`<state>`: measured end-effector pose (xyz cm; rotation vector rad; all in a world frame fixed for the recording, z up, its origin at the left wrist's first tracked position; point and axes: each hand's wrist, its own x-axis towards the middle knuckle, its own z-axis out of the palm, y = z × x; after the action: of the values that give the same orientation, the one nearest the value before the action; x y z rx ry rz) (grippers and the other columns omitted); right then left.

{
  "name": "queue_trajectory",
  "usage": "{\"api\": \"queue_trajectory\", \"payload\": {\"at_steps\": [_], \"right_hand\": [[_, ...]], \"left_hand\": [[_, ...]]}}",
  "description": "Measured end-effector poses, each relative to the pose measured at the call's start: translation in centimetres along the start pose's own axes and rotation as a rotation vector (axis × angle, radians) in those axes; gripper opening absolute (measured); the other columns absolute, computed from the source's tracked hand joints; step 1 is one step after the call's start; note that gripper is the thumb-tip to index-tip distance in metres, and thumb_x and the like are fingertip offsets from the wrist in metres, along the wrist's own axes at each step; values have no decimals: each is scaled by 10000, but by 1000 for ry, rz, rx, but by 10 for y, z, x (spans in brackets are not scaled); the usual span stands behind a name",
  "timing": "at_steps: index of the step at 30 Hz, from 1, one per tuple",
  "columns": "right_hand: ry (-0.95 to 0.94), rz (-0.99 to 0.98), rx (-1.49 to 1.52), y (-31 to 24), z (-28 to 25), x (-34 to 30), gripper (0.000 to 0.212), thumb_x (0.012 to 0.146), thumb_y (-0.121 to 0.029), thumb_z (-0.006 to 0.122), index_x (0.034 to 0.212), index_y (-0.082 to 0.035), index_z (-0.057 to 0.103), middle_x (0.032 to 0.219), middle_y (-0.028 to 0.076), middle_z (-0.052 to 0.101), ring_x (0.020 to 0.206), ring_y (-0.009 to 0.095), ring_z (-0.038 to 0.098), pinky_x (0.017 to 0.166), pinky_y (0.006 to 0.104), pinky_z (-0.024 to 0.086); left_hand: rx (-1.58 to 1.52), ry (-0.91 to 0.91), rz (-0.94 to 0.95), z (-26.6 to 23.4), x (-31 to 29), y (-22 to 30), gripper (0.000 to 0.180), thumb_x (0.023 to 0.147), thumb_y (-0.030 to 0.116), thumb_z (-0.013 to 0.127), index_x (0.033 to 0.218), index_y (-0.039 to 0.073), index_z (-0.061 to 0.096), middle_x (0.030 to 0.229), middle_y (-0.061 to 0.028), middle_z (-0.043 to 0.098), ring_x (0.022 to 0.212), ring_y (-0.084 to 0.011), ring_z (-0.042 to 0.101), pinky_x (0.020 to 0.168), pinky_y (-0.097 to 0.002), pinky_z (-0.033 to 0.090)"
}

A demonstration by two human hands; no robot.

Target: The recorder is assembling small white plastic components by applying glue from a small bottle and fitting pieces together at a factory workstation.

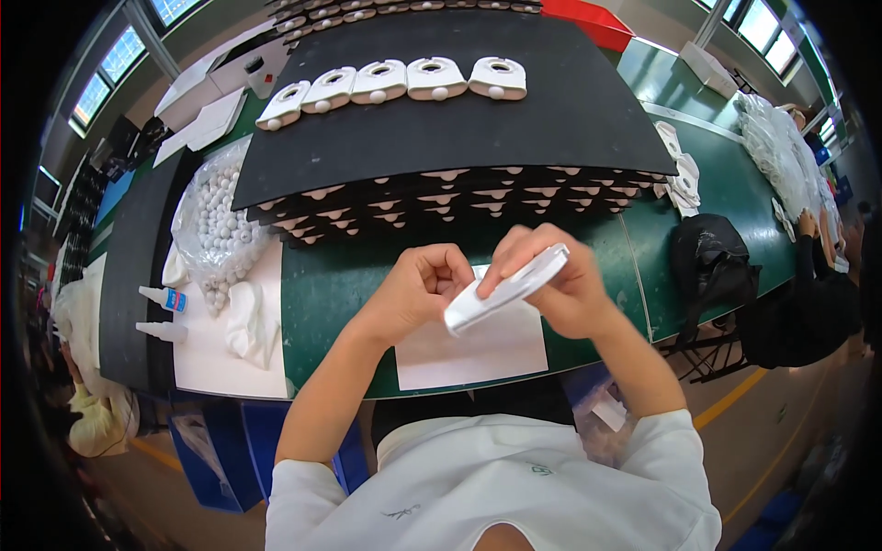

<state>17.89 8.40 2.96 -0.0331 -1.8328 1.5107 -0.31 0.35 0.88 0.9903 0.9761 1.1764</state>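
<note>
My right hand point(568, 286) grips a flat white plastic part point(510, 288) with a rounded end, tilted above the bench. Beside the part's lower end, my left hand point(424, 286) is closed in a pinch; whatever is between its fingertips, if anything, is too small or hidden to make out. Under both hands lies a white sheet of paper point(470, 356). Beyond them, a row of several similar white parts point(379, 83), each with a round hole and a small white ball at its near edge, rests on a black board point(395, 138).
The black board tops layered boards with more white parts between them. To the left are a clear bag of white balls point(213, 220), a small glue bottle point(165, 298) and a white cloth point(250, 323). Right, a black bag point(712, 257) sits on the green bench point(597, 275). A red bin point(588, 20) stands behind.
</note>
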Motion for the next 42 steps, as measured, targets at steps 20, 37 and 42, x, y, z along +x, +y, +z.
{"api": "queue_trajectory", "payload": {"at_steps": [20,37,42], "right_hand": [[246,701,-676,-19,-148,141,349,832,-243,613,1061,19,608,842,44,613,662,73,519,598,202,456],[0,1389,-1470,-58,-286,10,365,546,-281,812,782,-60,643,751,107,639,697,247,620,630,338,493],[195,955,-1580,-36,-255,-36,319,569,-294,793,728,-60,645,749,112,647,740,275,626,674,372,498]], "left_hand": [[-1067,461,-85,-27,4,-4,155,818,33,436,947,-16,506,889,-125,468,764,-204,452,642,-274,425],[-871,277,-115,-27,4,-13,164,939,246,443,894,93,478,643,20,362,563,-79,346,403,-183,225],[-827,308,-130,-23,4,-8,214,933,281,437,839,92,476,639,20,362,550,-80,343,390,-181,223]]}}
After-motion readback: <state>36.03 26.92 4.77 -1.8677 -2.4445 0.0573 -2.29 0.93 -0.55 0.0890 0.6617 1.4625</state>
